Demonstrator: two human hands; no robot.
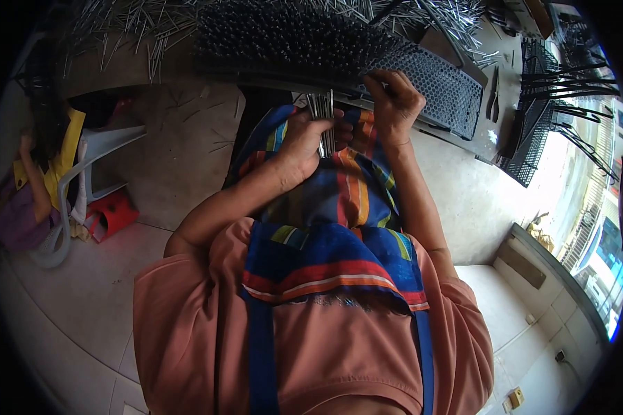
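My left hand [301, 144] is closed around an upright bundle of thin metal rods [321, 107], held above my lap and the striped apron [353, 180]. To its right, my right hand [400, 104] is raised at the near edge of a dark perforated rack [450, 97], thumb and fingers pinched together. Whatever may be between those fingertips is too small to make out. Dark rods [284, 38] stand packed in the rack's left and middle part, while bare holes show at its right end.
Loose metal rods [152, 34] lie heaped behind and left of the rack. Pliers [493, 95] rest on the table right of it, near black wire racks [567, 90]. At left, another person [31, 200] sits by a pale plastic chair [66, 200] and a red bag [114, 214].
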